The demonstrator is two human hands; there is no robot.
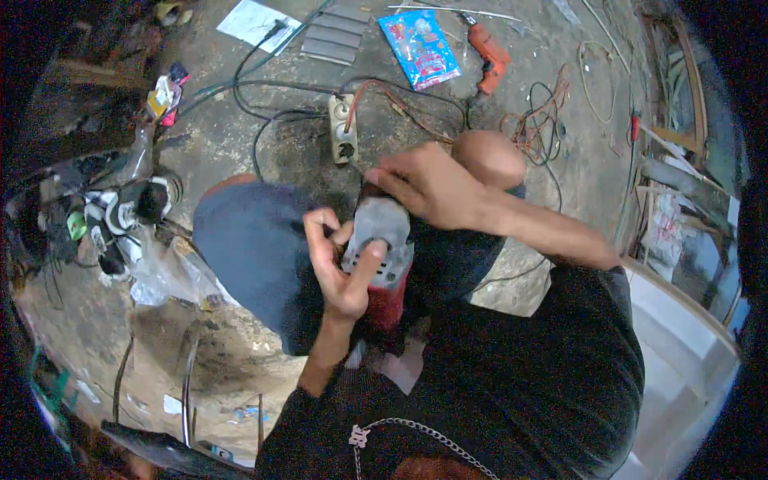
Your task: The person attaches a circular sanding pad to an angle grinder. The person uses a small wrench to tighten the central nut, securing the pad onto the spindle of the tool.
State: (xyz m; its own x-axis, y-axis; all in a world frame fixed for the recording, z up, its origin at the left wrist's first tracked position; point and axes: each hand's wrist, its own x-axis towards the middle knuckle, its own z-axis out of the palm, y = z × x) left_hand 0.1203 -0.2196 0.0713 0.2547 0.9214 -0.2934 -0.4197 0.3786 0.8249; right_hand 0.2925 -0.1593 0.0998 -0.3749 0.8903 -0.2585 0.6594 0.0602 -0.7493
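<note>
Between my knees is a power tool with a grey metal head (pixel 382 228) and a red body (pixel 386 308). My left hand (pixel 344 276) is closed around the head, its thumb pressed on the grey top face and its fingers along the left side. Just beyond the head, my right hand (pixel 428 184) reaches across from the right. Its fingers are bent together near the far end of the tool, slightly blurred. What they pinch, if anything, is too small or hidden to name.
A white power strip (pixel 342 128) with plugged-in black cables lies ahead on the concrete floor. Beyond are an orange drill (pixel 488 56), a blue packet (pixel 420 50) and a white paper sheet (pixel 258 26). Coiled cords (pixel 540 128) lie right; plastic bags (pixel 152 268) lie left.
</note>
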